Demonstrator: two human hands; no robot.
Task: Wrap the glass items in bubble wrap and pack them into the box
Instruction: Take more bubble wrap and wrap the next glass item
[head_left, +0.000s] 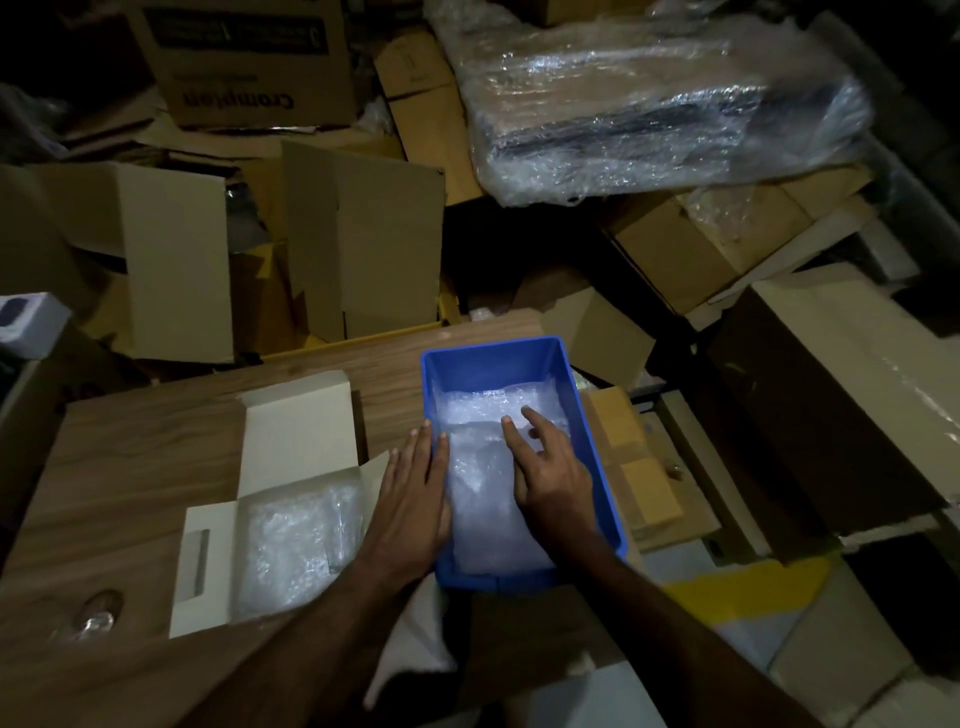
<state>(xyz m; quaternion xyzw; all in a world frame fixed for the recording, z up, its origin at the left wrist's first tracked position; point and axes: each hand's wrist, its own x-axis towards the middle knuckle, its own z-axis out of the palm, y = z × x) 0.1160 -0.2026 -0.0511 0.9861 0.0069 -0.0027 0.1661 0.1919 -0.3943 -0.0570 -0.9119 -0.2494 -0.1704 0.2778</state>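
Observation:
A blue plastic bin (592, 431) stands on the wooden table, holding a bubble-wrapped bundle (480, 499). My left hand (415, 493) lies with straight fingers along the bundle's left side, at the bin's left wall. My right hand (550, 467) rests on the bundle's right side, fingers spread and fairly straight. To the left, an open white cardboard box (301, 415) holds another bubble-wrapped bundle (291, 540). What is inside the wraps is hidden.
A clear glass item (93, 613) lies at the table's near-left edge. Stacked and flattened cardboard boxes (358, 244) crowd the space behind and to the right. A large plastic-wrapped package (665, 104) lies at the back right. The scene is dim.

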